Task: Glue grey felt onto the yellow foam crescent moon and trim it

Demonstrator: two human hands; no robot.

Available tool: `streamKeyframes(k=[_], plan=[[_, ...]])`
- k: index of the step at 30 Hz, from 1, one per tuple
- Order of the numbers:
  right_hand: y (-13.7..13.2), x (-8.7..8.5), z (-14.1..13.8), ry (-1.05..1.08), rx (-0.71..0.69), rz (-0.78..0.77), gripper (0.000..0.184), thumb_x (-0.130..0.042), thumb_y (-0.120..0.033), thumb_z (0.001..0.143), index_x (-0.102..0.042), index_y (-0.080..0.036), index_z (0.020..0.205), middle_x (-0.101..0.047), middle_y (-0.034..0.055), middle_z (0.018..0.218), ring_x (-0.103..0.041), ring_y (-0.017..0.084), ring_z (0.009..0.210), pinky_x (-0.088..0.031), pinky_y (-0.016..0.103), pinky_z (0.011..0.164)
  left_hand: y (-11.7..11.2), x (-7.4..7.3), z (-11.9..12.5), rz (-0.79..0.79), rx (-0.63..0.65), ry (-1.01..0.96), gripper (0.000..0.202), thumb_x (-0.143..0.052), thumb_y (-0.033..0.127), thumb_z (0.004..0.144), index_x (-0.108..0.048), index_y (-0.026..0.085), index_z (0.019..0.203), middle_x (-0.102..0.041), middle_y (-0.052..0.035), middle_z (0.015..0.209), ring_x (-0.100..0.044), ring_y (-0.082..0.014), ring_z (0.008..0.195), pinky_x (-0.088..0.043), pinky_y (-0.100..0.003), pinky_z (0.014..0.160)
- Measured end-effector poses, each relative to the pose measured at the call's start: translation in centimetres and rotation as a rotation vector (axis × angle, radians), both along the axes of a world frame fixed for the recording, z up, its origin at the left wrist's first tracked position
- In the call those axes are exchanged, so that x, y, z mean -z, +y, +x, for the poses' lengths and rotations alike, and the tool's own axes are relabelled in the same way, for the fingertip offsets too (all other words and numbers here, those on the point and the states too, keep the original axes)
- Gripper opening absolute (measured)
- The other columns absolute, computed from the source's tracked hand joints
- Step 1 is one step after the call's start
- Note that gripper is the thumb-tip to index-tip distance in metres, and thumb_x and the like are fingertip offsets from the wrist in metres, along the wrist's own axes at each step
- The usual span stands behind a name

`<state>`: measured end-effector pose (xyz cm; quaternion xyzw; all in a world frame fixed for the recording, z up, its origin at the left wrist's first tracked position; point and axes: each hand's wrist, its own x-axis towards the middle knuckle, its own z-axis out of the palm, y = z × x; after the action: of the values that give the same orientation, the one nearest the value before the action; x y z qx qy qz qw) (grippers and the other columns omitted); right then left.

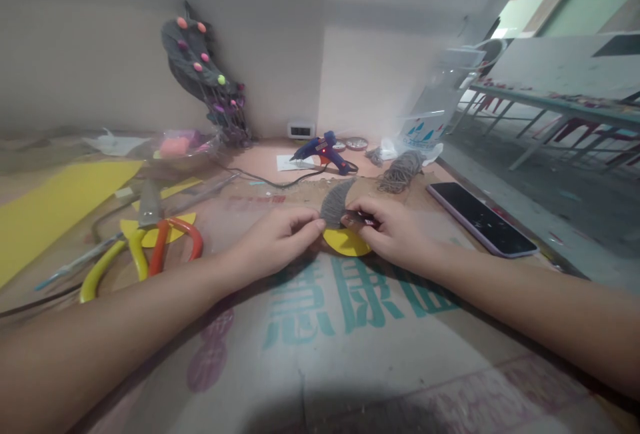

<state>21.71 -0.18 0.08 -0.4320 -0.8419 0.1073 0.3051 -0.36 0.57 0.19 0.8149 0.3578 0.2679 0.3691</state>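
Note:
A yellow crescent-like cutout (347, 243) has its upper part covered with rows of grey yarn (336, 206). My left hand (285, 237) pinches its left edge between thumb and forefinger. From the right, my right hand (387, 227) has its fingers closed around a small dark object (361, 217), whose kind I cannot make out, right against the yarn-covered part. Behind my right hand lies a loose skein of grey yarn (401, 173). A blue hot glue gun (323, 151) with a lit red light stands on a white paper beyond the cutout.
Left of my left arm are scissors (150, 211) with red and yellow handles and a yellow sheet (55, 204). A phone (483, 219) lies at right near the table edge. A grey yarn crescent with coloured balls (195, 54) leans on the wall, near a small digital clock (301, 130).

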Motion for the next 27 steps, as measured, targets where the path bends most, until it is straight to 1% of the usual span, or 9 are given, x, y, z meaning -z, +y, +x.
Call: streamKeyframes(k=[3,7,9,12,16,18,21,23,27], plan=[[0.0,-0.1,0.0,0.013,-0.001,-0.007,0.007,-0.053,-0.017,0.084,-0.058,-0.017,0.080,-0.056,-0.0020,0.066,-0.047,0.011,0.059,-0.032,0.022,0.055,-0.2,-0.2,0.1,-0.006,0.004,-0.016,0.033,-0.042,0.035,0.094,-0.057,0.016,0.070,-0.054,0.0022,0.064,-0.050,-0.0109,0.059,-0.038,-0.021,0.054],[0.1,-0.2,-0.1,-0.001,0.024,-0.033,0.010,-0.053,-0.020,0.086,-0.057,-0.017,0.077,-0.056,-0.0018,0.066,-0.048,0.011,0.059,-0.032,0.022,0.054,-0.2,-0.3,0.1,-0.012,0.006,-0.010,0.024,-0.048,0.034,0.091,-0.063,0.017,0.082,-0.062,0.0005,0.075,-0.056,-0.0132,0.068,-0.043,-0.022,0.061],[0.1,-0.2,-0.2,-0.008,0.021,-0.031,0.010,-0.053,-0.019,0.086,-0.056,-0.017,0.077,-0.056,-0.0019,0.066,-0.049,0.011,0.060,-0.033,0.022,0.054,-0.2,-0.2,0.1,-0.006,0.004,0.006,0.025,-0.048,0.034,0.091,-0.064,0.017,0.083,-0.063,0.0004,0.075,-0.057,-0.0135,0.069,-0.043,-0.023,0.061],[0.2,-0.1,-0.2,0.049,0.009,-0.002,0.006,-0.055,-0.023,0.087,-0.054,-0.018,0.085,-0.057,-0.0014,0.071,-0.050,0.011,0.061,-0.036,0.022,0.055,-0.1,-0.1,0.0,-0.017,-0.012,0.009,0.029,-0.047,0.034,0.091,-0.063,0.017,0.076,-0.061,0.0011,0.069,-0.055,-0.0126,0.065,-0.041,-0.022,0.059],[-0.2,-0.3,0.2,0.122,-0.028,0.181,0.022,-0.053,-0.033,0.090,-0.049,-0.018,0.105,-0.060,0.0057,0.093,-0.055,0.016,0.077,-0.045,0.028,0.068,0.0,-0.1,0.0,-0.045,-0.041,-0.002,0.029,-0.047,0.032,0.091,-0.061,0.016,0.072,-0.059,0.0021,0.064,-0.053,-0.0112,0.060,-0.039,-0.021,0.055],[-0.7,-0.5,0.4,0.068,-0.051,0.264,0.022,-0.047,-0.033,0.093,-0.049,-0.018,0.110,-0.061,0.0081,0.096,-0.057,0.018,0.080,-0.046,0.031,0.072,0.1,-0.1,0.0,-0.054,-0.056,-0.010,0.028,-0.047,0.032,0.090,-0.061,0.016,0.072,-0.059,0.0024,0.062,-0.052,-0.0108,0.057,-0.038,-0.021,0.054],[-1.3,-0.9,0.2,-0.067,-0.113,0.326,0.024,-0.043,-0.033,0.096,-0.053,-0.017,0.109,-0.064,0.0088,0.090,-0.058,0.019,0.077,-0.046,0.032,0.069,0.1,0.0,0.0,-0.060,-0.070,-0.010,0.029,-0.047,0.032,0.090,-0.061,0.016,0.071,-0.061,0.0020,0.063,-0.052,-0.0107,0.057,-0.038,-0.021,0.053],[-1.5,-1.0,-0.1,-0.142,-0.132,0.334,0.025,-0.042,-0.032,0.096,-0.057,-0.015,0.107,-0.067,0.0097,0.090,-0.060,0.020,0.079,-0.046,0.033,0.070,0.1,0.0,0.0,-0.047,-0.069,-0.006,0.029,-0.047,0.032,0.090,-0.062,0.016,0.071,-0.061,0.0018,0.063,-0.053,-0.0108,0.057,-0.038,-0.021,0.053],[-1.4,-1.1,-0.5,-0.235,-0.042,0.263,0.025,-0.040,-0.025,0.096,-0.062,-0.016,0.106,-0.070,0.0101,0.094,-0.063,0.021,0.085,-0.046,0.033,0.073,0.0,0.0,-0.1,-0.032,-0.038,-0.005,0.030,-0.047,0.033,0.090,-0.062,0.017,0.069,-0.061,0.0016,0.063,-0.053,-0.0109,0.057,-0.039,-0.020,0.054]])
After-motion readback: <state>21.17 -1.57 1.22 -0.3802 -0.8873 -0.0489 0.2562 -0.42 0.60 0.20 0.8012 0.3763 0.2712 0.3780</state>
